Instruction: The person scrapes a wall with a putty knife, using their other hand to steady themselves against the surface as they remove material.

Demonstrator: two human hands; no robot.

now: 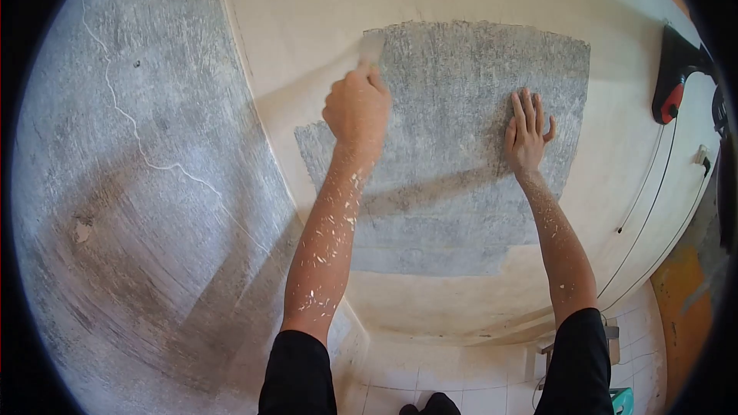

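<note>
My left hand point(357, 111) is closed around the handle of a paint scraper point(372, 47). The scraper's flat blade points up and lies at the upper left edge of the bare grey patch point(453, 107), where the cream paint point(307, 15) begins. Most of the handle is hidden inside my fist. My right hand point(527, 134) rests flat on the right part of the grey patch, fingers spread, holding nothing. Pale paint flakes cling to both forearms, more thickly on the left one.
At left, an adjoining grey wall point(154, 207) carries a long pale crack. A black and red object point(669, 81) hangs at the right, near dangling cables point(653, 184) and a plug point(701, 156). Below lie white floor tiles point(438, 369) and a green item point(622, 400).
</note>
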